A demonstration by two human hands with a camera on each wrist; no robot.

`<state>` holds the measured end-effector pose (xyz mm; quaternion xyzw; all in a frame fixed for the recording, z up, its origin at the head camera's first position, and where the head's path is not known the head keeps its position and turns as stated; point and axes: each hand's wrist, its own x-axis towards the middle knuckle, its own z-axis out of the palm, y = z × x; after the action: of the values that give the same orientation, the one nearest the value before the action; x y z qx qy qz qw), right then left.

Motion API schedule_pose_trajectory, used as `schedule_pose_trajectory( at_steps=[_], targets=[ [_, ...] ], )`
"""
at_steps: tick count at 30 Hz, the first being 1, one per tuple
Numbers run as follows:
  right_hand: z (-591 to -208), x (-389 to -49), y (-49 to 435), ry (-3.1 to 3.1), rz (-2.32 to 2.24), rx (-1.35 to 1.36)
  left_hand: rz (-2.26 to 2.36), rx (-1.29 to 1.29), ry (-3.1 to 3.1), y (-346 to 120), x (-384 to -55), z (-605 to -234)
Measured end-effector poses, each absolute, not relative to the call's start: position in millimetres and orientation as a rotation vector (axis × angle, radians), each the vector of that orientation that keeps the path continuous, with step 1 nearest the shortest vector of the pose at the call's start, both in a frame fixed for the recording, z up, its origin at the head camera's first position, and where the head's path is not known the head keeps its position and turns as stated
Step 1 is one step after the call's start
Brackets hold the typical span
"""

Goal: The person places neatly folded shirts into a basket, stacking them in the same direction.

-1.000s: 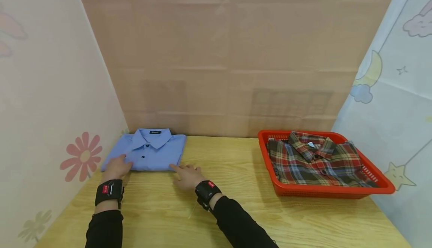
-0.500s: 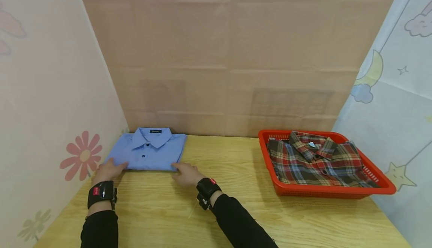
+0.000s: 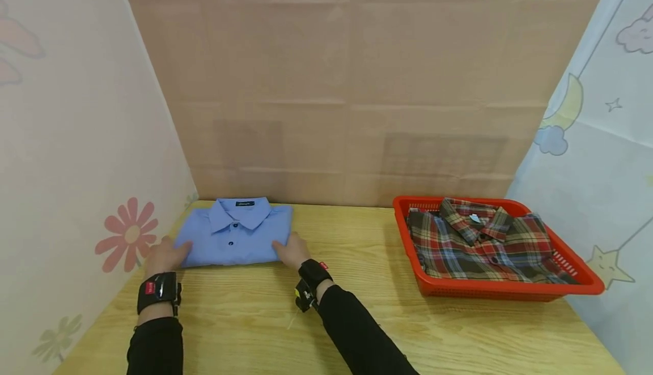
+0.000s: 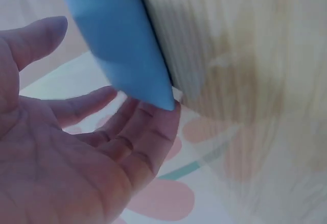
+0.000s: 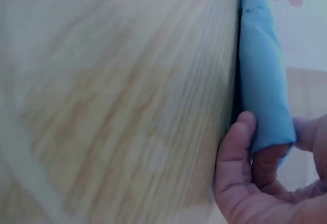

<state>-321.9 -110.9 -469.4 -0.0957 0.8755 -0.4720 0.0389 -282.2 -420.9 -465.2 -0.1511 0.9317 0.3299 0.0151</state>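
Note:
A neatly folded light blue shirt (image 3: pixel 232 242), its collar at the far side and dark buttons down the front, lies at the left of the wooden table. At its left edge is my left hand (image 3: pixel 164 257). In the left wrist view the fingertips (image 4: pixel 166 114) meet the shirt's corner, while the thumb stands apart from the cloth. My right hand (image 3: pixel 293 251) grips the right edge. In the right wrist view its fingers curl under and inside the folded end (image 5: pixel 273 132), with the thumb on the upper side.
A red plastic basket (image 3: pixel 423 289) stands on the table (image 3: pixel 357 318) at the right, holding a folded plaid shirt (image 3: pixel 474 250). Brown paper (image 3: pixel 326 92) covers the back wall. A white wall with printed flowers (image 3: pixel 76 137) rises close beside the left hand.
The blue shirt has shifted right and slightly nearer. My left hand has moved from its front to its left edge. My right hand has moved up and right, taking hold of the right edge.

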Motion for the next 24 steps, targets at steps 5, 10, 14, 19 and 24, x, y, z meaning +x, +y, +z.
schedule_pose_trajectory(
  at_steps=[5,10,14,19,24],
  targets=[
    [-470.7,-329.2,-110.6,2.665,-1.431,-0.17,1.032,-0.455,2.868,-416.4,-287.8,-469.6],
    [-471.1,-333.6,-109.3,2.545,-1.53,-0.081,1.044,-0.434,2.819,-412.6,-289.7,-471.5],
    [-471.1,-334.7,-108.5,2.442,-1.621,-0.061,1.08,-0.401,2.804,-408.6,-291.6,-471.6],
    [-471.8,-336.1,-107.6,2.219,-1.777,0.021,1.171,-0.416,2.754,-402.0,-294.4,-471.0],
    [-470.6,-336.9,-106.7,2.176,-1.806,0.023,1.189,-0.405,2.73,-396.1,-296.6,-467.2]
  ],
)
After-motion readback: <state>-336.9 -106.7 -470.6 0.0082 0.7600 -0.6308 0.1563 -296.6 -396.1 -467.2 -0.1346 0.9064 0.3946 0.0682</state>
